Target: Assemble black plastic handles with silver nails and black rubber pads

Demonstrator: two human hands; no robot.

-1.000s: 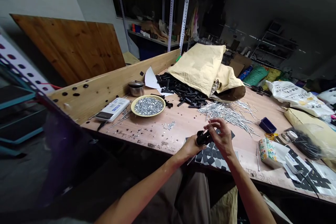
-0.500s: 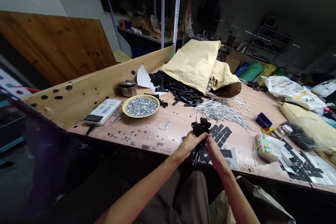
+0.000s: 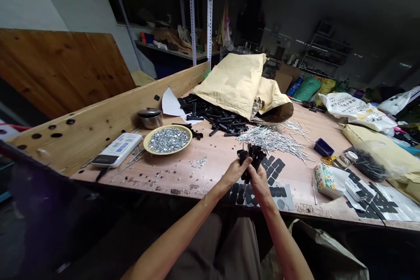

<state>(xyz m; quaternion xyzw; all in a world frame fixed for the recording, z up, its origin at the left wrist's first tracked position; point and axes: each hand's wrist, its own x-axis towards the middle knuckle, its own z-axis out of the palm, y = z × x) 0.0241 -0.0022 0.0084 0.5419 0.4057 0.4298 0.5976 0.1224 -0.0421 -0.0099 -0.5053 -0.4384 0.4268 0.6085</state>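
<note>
Both my hands are closed around a bundle of black plastic parts above the table's front edge. My left hand grips the bundle from the left, its thumb lying across the front. From the right, my right hand wraps the lower part, its thumb close to the left one. The single parts in the bundle are too small and dark to make out. Under and beside my hands lie flat black pads, in rows on the tabletop and on a grey sheet. Behind them spreads a heap of thin metal rods.
A yellow bowl of small metal pieces, a lidded metal pot and a white device stand at left. A large paper bag lies by a black parts pile. Right are a blue box and a tissue pack.
My right hand has come in to grip the black bundle more fully, and the bundle's lower rod ends are less visible. The view has shifted slightly to the right.
</note>
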